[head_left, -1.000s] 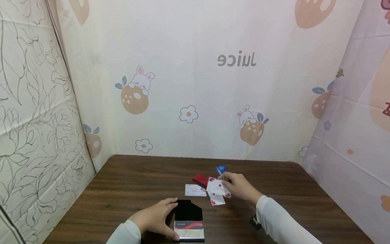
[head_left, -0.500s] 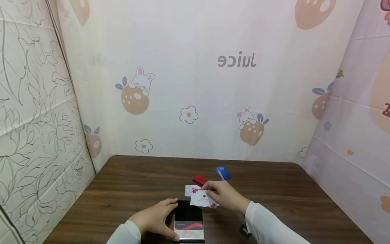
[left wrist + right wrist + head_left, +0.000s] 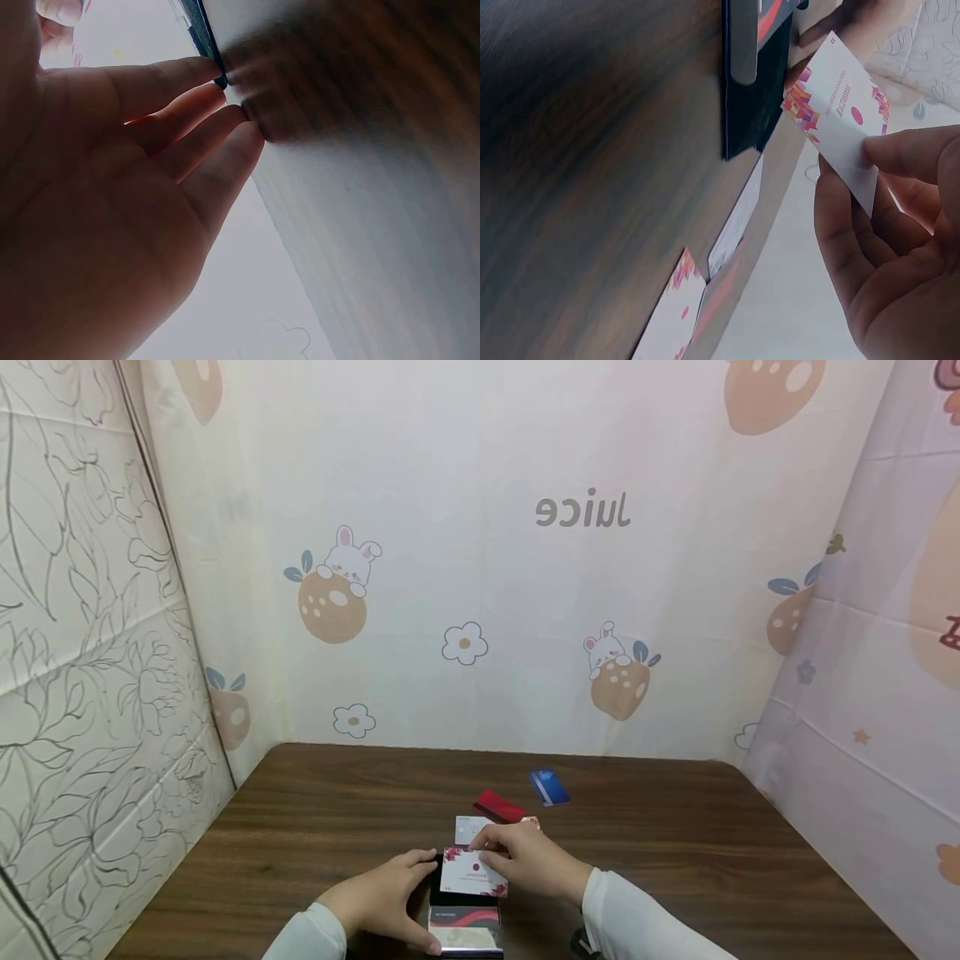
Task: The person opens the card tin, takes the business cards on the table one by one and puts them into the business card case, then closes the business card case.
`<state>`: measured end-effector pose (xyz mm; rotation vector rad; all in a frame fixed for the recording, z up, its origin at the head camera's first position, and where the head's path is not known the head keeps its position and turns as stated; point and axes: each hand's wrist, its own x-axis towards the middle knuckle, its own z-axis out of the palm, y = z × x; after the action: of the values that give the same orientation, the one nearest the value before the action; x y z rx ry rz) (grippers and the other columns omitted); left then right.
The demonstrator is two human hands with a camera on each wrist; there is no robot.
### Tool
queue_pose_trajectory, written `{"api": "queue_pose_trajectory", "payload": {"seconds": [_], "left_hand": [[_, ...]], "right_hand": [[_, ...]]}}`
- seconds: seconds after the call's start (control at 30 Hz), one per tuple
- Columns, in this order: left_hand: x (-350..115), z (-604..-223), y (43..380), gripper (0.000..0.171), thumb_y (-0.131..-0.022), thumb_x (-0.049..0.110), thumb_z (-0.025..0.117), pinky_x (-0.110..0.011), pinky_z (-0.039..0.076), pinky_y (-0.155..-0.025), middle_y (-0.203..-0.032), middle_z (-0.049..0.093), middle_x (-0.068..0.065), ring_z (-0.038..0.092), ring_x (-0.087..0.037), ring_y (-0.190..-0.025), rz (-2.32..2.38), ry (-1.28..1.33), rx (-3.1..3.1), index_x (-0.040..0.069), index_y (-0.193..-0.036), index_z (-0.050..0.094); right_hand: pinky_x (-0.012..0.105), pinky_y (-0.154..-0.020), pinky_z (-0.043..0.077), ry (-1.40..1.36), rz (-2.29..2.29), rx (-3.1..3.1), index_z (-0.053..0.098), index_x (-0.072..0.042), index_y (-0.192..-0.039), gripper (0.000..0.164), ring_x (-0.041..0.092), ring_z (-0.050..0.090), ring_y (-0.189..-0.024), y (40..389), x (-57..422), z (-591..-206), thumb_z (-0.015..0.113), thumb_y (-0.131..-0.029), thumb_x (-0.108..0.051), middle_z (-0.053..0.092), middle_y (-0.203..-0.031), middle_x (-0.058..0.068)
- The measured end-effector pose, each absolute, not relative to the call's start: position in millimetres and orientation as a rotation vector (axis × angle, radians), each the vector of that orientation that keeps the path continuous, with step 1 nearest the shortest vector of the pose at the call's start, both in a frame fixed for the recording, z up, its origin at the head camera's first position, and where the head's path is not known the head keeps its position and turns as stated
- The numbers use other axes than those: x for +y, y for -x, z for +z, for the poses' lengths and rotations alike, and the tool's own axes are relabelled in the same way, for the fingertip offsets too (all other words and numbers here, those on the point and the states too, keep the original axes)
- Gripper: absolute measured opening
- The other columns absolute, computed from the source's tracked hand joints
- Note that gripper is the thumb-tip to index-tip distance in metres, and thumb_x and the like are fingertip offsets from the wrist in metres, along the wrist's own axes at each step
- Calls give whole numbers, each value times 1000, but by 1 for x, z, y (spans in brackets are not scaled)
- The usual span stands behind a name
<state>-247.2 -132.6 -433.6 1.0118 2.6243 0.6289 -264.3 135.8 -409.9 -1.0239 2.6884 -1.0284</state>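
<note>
A black card case (image 3: 465,900) lies with its flap folded open on the wooden table, a grey-and-red card (image 3: 461,917) showing inside its near half. Along the case's left side, my left hand (image 3: 382,893) rests with the thumb at the near corner and the fingers at the flap. In the left wrist view its fingers (image 3: 191,109) stretch nearly straight to the dark edge. My right hand (image 3: 536,864) pinches a white business card (image 3: 467,875) with pink floral corners between thumb and fingers. That card is raised over the flap, plainly above the table in the right wrist view.
Beyond the case lie a white card (image 3: 468,828), a red card (image 3: 498,806) and a blue card (image 3: 550,787). Another floral business card (image 3: 671,322) lies on the table, mostly hidden behind my right hand in the head view. Printed curtains (image 3: 480,568) stand around the table.
My right hand has lifted the business card from the group of cards and carried it left and nearer, over the flap. The left hand and the case have stayed in place.
</note>
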Motion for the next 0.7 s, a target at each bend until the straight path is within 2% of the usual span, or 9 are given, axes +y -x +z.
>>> {"api": "queue_pose_trajectory", "payload": {"seconds": [0.2, 0.37, 0.7], "left_hand": [[-132, -433, 246, 99, -72, 59, 84, -44, 43, -105, -152, 41, -14, 43, -30, -135, 631, -1035, 2647, 0, -144, 50], [-132, -434, 246, 99, -72, 60, 84, -42, 43, -105, -152, 41, -14, 43, -31, -135, 617, -1050, 2651, -2, -142, 51], [-132, -434, 247, 101, -73, 59, 83, -43, 43, -106, -154, 40, -16, 42, -32, -136, 624, -1044, 2635, -5, -144, 49]], "right_hand": [[21, -68, 50, 1059, -1012, 2701, 73, -16, -105, 10, 0, 54, -72, 262, 127, -412, 66, -98, -13, 66, -85, -15], [20, -70, 49, 1043, -987, 2707, 72, -19, -105, 10, -1, 54, -73, 261, 124, -416, 66, -98, -15, 64, -84, -18], [20, -69, 48, 1056, -991, 2651, 72, -16, -102, 9, -2, 53, -73, 257, 120, -417, 67, -97, -11, 63, -83, -17]]}}
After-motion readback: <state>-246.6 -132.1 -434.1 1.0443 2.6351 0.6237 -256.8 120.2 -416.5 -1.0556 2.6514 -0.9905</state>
